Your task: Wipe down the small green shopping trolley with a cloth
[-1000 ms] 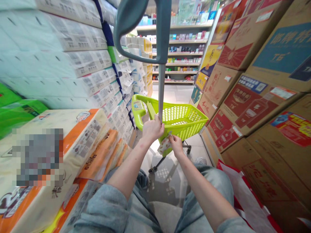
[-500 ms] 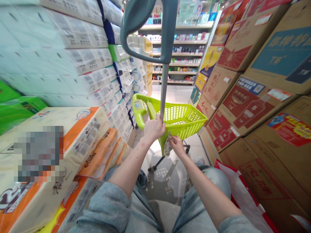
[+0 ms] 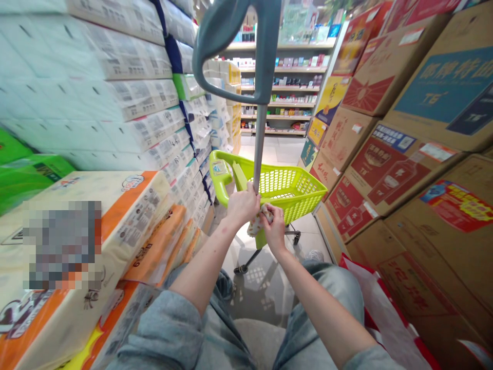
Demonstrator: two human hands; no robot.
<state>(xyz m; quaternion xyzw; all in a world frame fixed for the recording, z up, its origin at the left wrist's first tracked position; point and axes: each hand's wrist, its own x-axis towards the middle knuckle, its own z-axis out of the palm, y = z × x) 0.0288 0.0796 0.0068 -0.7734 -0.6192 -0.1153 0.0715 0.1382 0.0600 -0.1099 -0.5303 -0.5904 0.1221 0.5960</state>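
Note:
A lime-green shopping cart (image 3: 292,192) stands in a narrow aisle ahead of me. Its grey handle pole (image 3: 260,139) rises to a looped grip (image 3: 231,36) near the camera. My left hand (image 3: 242,205) is wrapped round the base of the pole. My right hand (image 3: 274,226) pinches a small patterned cloth (image 3: 257,222) against the cart's near end, just below my left hand.
Stacked tissue packs (image 3: 127,103) wall the left side, with orange-and-cream packs (image 3: 127,216) low beside my knee. Cardboard cartons (image 3: 408,154) are piled along the right. A red-and-white bag (image 3: 385,313) lies by my right leg. Store shelves (image 3: 285,87) close the far end.
My right hand has brought the cloth up and left, closer to my left hand and the pole's base. My left hand has kept its grip.

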